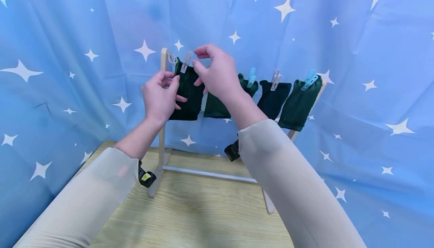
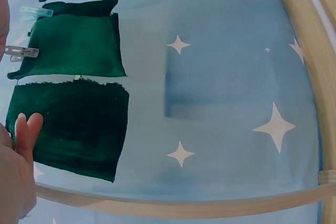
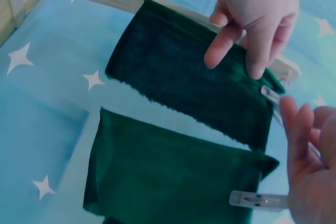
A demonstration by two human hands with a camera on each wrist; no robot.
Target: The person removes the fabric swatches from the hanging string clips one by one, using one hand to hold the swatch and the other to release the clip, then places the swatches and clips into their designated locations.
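A dark green cloth (image 1: 192,99) hangs at the left end of a wooden rack (image 1: 161,139), its edge pinched in a person's left hand (image 1: 160,95). The right hand (image 1: 218,71), fingers parted, hovers beside the clear clothespin (image 1: 185,63) on the cloth, against a star-patterned blue curtain (image 1: 268,33).

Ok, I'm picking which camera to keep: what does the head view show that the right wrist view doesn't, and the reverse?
Only head: the sleeves and two blue clips.

Only right wrist: the clip on the second cloth from the left, hidden from the head camera.

Both: the left hand, right hand, leftmost cloth and its clip.
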